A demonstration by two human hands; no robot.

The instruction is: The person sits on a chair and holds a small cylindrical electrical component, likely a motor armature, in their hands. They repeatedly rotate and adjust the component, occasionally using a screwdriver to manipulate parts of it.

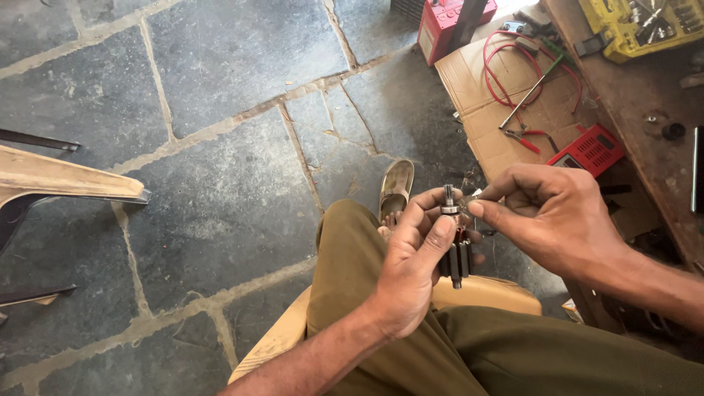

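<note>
My left hand point(412, 257) grips a small motor armature point(454, 253), a dark slotted metal core with a shaft sticking up at the top. Thumb and fingers wrap its upper part. My right hand point(551, 213) comes in from the right, its thumb and forefinger pinched at the shaft's upper end, where a small metal ring sits. Whether the right fingers hold a separate small part I cannot tell. Both hands hover above my knees in olive trousers point(352, 271), over the edge of a tan plastic chair point(484, 292).
Grey stone slabs point(220, 183) cover the floor. A sandal point(396, 187) lies ahead of my knee. Cardboard point(477, 103) carries red wire, pliers and a red meter point(587, 150). A red box point(447, 22) stands behind. A brown bench with a yellow tool case point(638, 26) is right. A wooden furniture edge point(66, 180) juts in left.
</note>
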